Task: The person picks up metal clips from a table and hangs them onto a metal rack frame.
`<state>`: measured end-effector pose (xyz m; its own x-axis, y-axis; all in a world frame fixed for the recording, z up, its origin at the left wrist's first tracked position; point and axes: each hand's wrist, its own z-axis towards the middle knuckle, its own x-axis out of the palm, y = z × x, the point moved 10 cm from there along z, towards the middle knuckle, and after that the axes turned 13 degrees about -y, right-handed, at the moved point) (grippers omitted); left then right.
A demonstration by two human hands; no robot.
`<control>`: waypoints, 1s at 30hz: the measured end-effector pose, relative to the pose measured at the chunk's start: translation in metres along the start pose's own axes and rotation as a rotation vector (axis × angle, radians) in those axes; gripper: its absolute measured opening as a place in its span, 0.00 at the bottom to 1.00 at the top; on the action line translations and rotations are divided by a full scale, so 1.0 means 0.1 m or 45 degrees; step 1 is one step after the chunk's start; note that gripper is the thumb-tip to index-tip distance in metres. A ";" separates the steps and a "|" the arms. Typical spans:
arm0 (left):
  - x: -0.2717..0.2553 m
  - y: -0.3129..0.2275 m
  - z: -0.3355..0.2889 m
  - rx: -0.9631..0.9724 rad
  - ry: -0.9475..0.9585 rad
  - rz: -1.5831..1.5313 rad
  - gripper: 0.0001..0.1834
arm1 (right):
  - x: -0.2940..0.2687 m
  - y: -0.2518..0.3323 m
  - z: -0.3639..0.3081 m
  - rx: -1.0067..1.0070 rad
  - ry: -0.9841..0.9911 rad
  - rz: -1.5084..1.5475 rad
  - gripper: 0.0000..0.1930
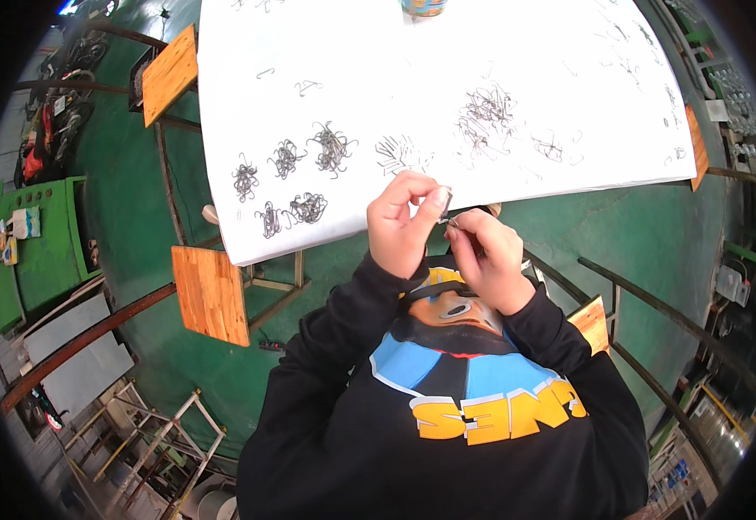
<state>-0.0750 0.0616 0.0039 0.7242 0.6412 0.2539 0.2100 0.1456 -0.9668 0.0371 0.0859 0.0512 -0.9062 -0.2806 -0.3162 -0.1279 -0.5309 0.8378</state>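
My left hand [402, 227] is closed, thumb against the bent fingers, on a small dark metal piece [447, 204] just off the table's near edge. Close beside it, my right hand [490, 260] pinches thumb and forefinger on something thin at that piece's lower end. What exactly it grips is too small to make out. Beyond my hands, a fan of dark wire hooks [399, 154] lies on the white table [378, 78]. A looser heap of hooks [487, 113] spreads to its right, and several tighter piles of hooks [332, 149] sit to the left.
A patterned round can [423, 7] stands at the table's far edge. Wooden stools [210, 295] are around the table, one at the near left corner. A metal rail [92, 347] crosses the green floor. A green cabinet [35, 260] stands at far left.
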 end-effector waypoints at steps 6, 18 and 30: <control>-0.03 -0.35 -0.12 0.459 -0.010 0.163 0.01 | 0.08 0.01 0.01 0.005 0.046 0.005 0.07; -0.03 -0.64 -0.24 0.756 0.015 0.268 0.02 | -0.03 -0.79 -0.10 0.574 -0.037 0.178 0.06; -0.04 -0.61 -0.34 0.735 0.115 0.275 0.03 | 0.52 -1.72 0.34 -0.397 0.705 -1.137 0.02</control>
<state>-0.0687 0.0245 0.0629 0.7684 0.6394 0.0277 -0.3183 0.4193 -0.8502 -0.0016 0.1899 -0.0940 -0.2209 0.0264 -0.9749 -0.4703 -0.8786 0.0827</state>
